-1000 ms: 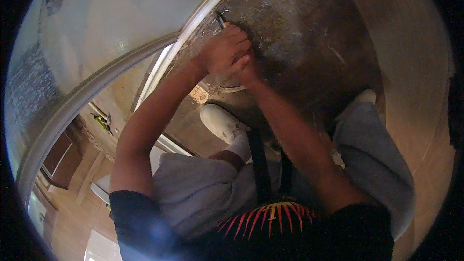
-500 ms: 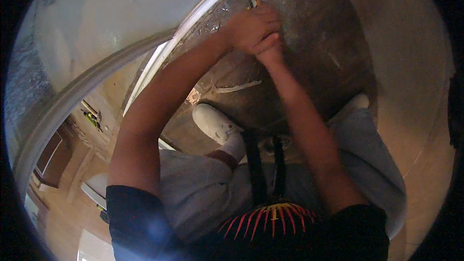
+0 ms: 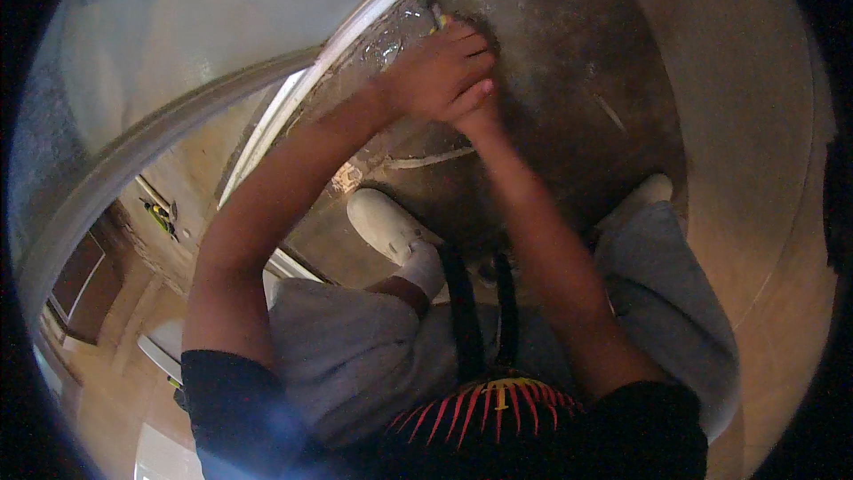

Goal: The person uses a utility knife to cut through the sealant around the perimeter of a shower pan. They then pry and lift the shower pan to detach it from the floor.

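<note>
Both my hands are wrapped together around a small hand tool (image 3: 436, 23), low over the dark, stained floor (image 3: 569, 62). Only the tool's narrow grey tip and a bit of yellow show past the fingers, so its exact kind is hidden. My left hand (image 3: 437, 69) is closed in front, around the tool. Behind and partly under it, my right hand (image 3: 478, 111) is closed too, its thumb lying along the left one. The tip is near a wet, shiny patch (image 3: 386, 49) beside the white metal track (image 3: 355, 22).
A curved glass panel (image 3: 240, 0) rises at the left beyond the track. My feet in pale shoes (image 3: 384, 220) stand on the dark floor, near a whitish strip (image 3: 431, 159). A pale curved wall (image 3: 746, 124) bounds the right. Yellow-green tools (image 3: 160, 216) lie outside, at left.
Both hands have moved together toward me and slightly left, pulling the tool closer to the white track. The grip stays closed.
</note>
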Motion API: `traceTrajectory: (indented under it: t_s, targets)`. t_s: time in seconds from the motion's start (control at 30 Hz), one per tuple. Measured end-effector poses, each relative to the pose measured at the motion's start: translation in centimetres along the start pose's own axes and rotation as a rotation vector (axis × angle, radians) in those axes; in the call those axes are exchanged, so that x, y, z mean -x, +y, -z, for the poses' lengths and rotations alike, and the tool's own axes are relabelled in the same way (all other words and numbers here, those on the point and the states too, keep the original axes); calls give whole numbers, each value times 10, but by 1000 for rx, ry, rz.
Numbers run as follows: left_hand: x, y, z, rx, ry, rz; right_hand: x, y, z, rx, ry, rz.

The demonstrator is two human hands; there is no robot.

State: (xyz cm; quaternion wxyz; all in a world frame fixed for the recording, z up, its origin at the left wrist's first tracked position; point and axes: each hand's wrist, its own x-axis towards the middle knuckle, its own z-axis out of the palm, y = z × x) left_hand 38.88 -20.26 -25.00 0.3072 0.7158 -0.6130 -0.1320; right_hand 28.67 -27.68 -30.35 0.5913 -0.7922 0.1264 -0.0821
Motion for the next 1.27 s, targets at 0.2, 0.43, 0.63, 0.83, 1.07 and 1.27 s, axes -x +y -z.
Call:
traceTrajectory:
  t_s: [0.2,0.43,0.63,0.83,1.07,1.27]
  targets:
    - [-33,-27,-10,15,-22,-44,-28,34,12,10,27,-57]
    - [25,-12,2,75,-45,63,-1,2,-24,-104,-61,-64]
    - [49,8,12,24,-12,111,8,-7,-46,-266,-12,-19]
    - [4,4,36,-135,-158,292,-24,-44,24,133,-348,-362]
    - [-48,-44,46,-675,-488,471,-86,-64,192,601,-954,-375]
    - [-42,-38,35,-600,-564,810,-102,-71,275,900,-1045,-265]
